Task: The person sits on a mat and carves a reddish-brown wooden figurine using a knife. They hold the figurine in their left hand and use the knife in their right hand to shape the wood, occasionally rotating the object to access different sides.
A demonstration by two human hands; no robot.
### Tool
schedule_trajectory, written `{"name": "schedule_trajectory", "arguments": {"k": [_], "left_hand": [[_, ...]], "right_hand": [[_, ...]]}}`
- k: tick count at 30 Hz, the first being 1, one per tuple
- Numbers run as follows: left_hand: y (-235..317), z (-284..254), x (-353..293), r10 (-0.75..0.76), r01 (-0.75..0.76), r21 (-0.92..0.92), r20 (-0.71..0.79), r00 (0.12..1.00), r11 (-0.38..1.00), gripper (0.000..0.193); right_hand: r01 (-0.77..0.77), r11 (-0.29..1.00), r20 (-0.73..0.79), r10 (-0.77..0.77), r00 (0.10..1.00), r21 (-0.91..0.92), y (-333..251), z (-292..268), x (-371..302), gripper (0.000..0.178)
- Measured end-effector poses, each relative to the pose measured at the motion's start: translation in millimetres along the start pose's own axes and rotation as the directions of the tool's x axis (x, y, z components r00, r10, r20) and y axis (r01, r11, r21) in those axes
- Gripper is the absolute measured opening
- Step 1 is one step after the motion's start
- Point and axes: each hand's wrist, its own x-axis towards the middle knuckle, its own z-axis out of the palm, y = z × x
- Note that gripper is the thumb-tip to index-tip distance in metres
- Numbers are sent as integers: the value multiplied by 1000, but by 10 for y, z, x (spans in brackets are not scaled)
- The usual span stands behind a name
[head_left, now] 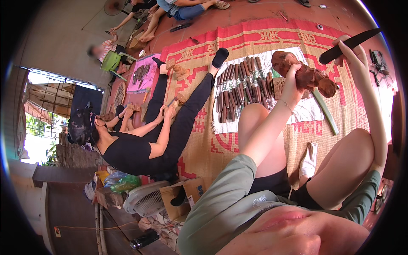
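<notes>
Carving [304, 74]: reddish-brown wooden figure, upper right of centre in the frame, raised above the woven mat [204, 144].
Far left: a co-worker in black [140, 144] sits on the mat, hands on a small wooden piece; not my concern.
Centre: rows of dark chisels [242, 87] lie on a white sheet beyond my knee.
Left hand [293, 74]: I see it wrapped firmly round the carving's middle.
Right hand [350, 49]: closed on a dark blade [350, 42], upper right, apart from the wood.
Advice: I judge a steady left grip matters, with fingers kept clear of the edge and shallow strokes directed away.
</notes>
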Motion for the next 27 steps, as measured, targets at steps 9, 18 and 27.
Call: {"name": "schedule_trajectory", "arguments": {"k": [9, 18, 27], "left_hand": [[204, 37, -69, -21, 18, -128, -25, 999, 992, 23], [146, 20, -123, -166, 166, -7, 36, 986, 986, 18], [105, 165, -191, -130, 131, 75, -13, 991, 989, 13]], "right_hand": [[-6, 1000, -22, 7, 1000, 29, 33, -91, 10, 26], [11, 1000, -45, -10, 999, 17, 30, 5, 1, 26], [-1, 1000, -14, 1, 1000, 2, 33, -16, 16, 27]]}}
